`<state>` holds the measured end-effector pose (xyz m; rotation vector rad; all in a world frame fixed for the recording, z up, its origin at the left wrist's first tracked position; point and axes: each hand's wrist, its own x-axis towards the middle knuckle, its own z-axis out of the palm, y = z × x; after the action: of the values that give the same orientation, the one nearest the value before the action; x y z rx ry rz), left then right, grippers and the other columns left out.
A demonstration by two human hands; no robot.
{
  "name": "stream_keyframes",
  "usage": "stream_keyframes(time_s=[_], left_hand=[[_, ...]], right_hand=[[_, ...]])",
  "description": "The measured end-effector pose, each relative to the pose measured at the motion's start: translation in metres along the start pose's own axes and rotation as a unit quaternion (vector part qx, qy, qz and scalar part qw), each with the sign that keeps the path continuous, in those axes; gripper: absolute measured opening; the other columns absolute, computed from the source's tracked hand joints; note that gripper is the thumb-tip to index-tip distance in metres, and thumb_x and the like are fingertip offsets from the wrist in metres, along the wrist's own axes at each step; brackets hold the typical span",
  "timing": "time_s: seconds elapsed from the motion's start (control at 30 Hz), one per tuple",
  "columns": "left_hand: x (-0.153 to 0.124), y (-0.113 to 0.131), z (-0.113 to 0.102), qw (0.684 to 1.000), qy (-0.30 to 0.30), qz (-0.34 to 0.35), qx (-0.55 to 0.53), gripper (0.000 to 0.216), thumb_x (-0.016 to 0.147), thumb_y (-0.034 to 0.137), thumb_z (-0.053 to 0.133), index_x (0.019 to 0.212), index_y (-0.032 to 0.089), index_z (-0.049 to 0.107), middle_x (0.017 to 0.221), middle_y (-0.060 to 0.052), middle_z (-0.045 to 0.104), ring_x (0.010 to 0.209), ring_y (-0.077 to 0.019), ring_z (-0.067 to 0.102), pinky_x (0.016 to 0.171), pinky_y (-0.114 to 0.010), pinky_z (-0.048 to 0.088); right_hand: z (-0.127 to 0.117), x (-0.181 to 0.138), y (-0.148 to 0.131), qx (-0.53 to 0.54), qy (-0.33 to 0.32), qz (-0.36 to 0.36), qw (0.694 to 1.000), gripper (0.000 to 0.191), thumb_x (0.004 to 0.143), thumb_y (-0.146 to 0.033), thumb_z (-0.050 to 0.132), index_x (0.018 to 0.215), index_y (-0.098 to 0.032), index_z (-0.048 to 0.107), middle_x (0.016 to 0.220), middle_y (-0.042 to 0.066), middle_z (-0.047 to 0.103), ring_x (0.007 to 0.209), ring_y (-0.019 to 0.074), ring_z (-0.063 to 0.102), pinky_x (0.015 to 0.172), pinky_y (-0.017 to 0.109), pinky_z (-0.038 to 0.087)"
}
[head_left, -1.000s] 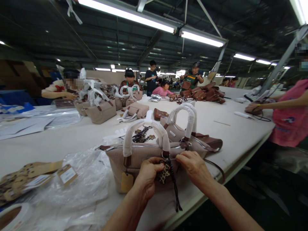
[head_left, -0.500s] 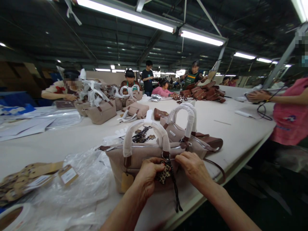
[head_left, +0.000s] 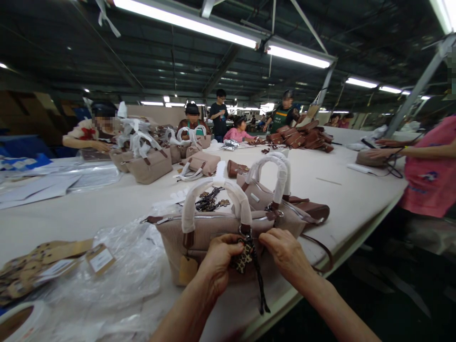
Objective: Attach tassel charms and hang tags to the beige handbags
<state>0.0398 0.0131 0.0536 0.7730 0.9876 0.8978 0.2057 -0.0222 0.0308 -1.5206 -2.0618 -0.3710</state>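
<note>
A beige handbag (head_left: 173, 242) with brown trim stands upright at the table's front edge, its handles (head_left: 197, 194) wrapped in white paper. From the ring at the right handle's base hangs a leopard-print charm (head_left: 245, 260) with black cords (head_left: 261, 292). My left hand (head_left: 219, 259) pinches the charm's left side between thumb and fingers. Just right of it, my right hand (head_left: 285, 249) is closed in a pinch beside the ring; whatever lies between those fingertips is too small to make out. A tan hang tag (head_left: 188, 270) dangles at the bag's left.
Behind stands a second beige handbag (head_left: 258, 192); more charms (head_left: 210, 199) lie nearby. Crumpled clear plastic (head_left: 131, 266), cardboard tags (head_left: 42, 261) and a tape roll (head_left: 23, 319) cover the near left. Co-workers handle bags farther off; one in pink (head_left: 427, 171) stands right.
My hands have hardly moved on the charm, the right shifting only slightly. At the right, the co-worker in pink has shifted, and the bag in their hands now sits lower, near the tabletop.
</note>
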Motion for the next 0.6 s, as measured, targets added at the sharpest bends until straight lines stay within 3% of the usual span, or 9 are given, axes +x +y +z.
stream_keyframes(time_s=[0.6], left_hand=[[0.0029,-0.0031,0.0016,1.0,0.011,0.005,-0.007,0.014,0.047,0.006,0.064,0.06,0.01,0.065,0.048,-0.002,0.066,0.041,-0.011,0.055,0.043,-0.021,0.042]], right_hand=[[0.002,-0.0022,-0.0004,0.004,-0.005,0.021,1.0,0.02,0.087,-0.014,0.046,0.081,-0.019,0.064,0.073,0.003,0.062,0.068,0.0162,0.052,0.062,0.027,0.036]])
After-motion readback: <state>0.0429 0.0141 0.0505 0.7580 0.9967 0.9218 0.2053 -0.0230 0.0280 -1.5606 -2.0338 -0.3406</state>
